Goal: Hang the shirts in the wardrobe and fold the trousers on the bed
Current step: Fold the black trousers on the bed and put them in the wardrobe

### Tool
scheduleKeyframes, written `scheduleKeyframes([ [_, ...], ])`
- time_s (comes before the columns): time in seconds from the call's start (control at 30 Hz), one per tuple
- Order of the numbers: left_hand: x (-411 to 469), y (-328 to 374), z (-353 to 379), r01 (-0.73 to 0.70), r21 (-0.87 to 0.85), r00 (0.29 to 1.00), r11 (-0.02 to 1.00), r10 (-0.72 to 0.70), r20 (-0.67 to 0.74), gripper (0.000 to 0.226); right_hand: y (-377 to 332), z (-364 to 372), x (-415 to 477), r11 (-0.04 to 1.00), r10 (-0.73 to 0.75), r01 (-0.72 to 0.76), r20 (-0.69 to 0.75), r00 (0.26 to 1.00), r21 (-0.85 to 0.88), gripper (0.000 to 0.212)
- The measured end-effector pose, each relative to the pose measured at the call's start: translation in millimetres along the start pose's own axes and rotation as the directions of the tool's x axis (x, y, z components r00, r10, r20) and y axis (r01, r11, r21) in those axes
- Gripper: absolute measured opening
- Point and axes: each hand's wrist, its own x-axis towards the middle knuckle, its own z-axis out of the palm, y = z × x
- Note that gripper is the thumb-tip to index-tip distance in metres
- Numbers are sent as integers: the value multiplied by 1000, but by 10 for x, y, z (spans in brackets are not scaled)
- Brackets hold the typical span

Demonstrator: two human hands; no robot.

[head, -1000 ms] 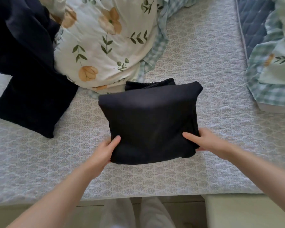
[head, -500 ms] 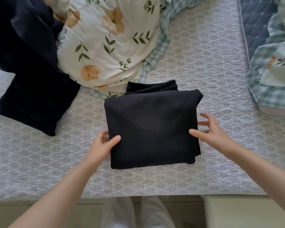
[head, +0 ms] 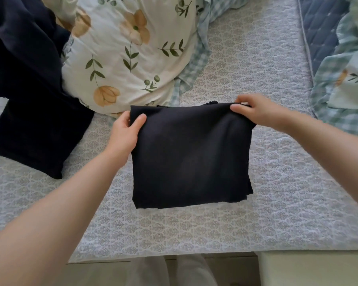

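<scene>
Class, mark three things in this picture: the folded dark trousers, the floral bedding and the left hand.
folded dark trousers (head: 190, 157), head view, centre of top layer.
floral bedding (head: 128, 58), head view, white printed cloth.
left hand (head: 125, 134), head view, back of hand.

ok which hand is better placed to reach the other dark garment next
Probably left. The left hand grips the far left corner of the folded trousers, nearest the dark garment on that side; the right hand holds the opposite corner.

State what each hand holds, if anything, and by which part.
Both hold the folded dark trousers: left hand at the far left corner, right hand at the far right corner.
</scene>
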Motion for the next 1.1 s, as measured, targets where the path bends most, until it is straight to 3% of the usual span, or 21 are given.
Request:
scheduleKeyframes([
  [0.07, 113, 50, 84, 28, 25, 997, 999, -26, -73, 15, 6, 17, 162, 990, 69, -62, -52, 996, 123, 15],
  [0.13, 184, 36, 135, 69, 32, 991, 997, -65, -117, 18, 71, 56, 292, 971, 153, -106, -212, 965, 215, 12],
  [0.2, 187, -20, 155, 59, 44, 988, 997, -52, -147, 21, 136, 119, 323, 970, 206, -125, -430, 879, 208, 14],
  [0.27, 164, -73, 161, 18, 72, 981, 997, -4, -193, 23, 161, 260, 209, 968, 220, -116, -534, 816, 222, 24],
  [0.43, 194, -126, 166, -72, 135, 966, 988, 103, -237, 36, 280, 737, -271, 893, 329, -125, -438, 837, 433, 72],
  [0.53, 185, -113, 192, -45, 103, 959, 994, 72, -275, 37, 264, 978, -448, 848, 356, -146, -344, 869, 509, 89],
  [0.6, 87, -111, 178, 3, 73, 975, 997, 13, -223, 34, 238, 1091, -486, 863, 342, -148, -343, 875, 483, 93],
  [0.7, -181, -172, 146, 87, 120, 995, 989, -79, -64, 37, 234, 1109, -434, 885, 375, -221, -346, 860, 410, 87],
  [0.8, -433, -401, 129, 109, 202, 994, 973, -107, -22, 58, 257, 1073, -319, 908, 375, -280, -305, 875, 313, 64],
  [0.9, -627, -584, 187, 99, 309, 995, 946, -97, -21, 65, 303, 1006, -230, 927, 347, -284, -270, 898, 244, 56],
  [1.0, -672, -597, 214, 163, 205, 984, 965, -144, -105, 49, 284, 952, -314, 913, 335, -241, -267, 904, 329, 52],
  [1.1, -649, -575, 216, 172, 140, 980, 975, -156, -123, 43, 212, 982, -551, 867, 388, -241, -286, 876, 436, 63],
])
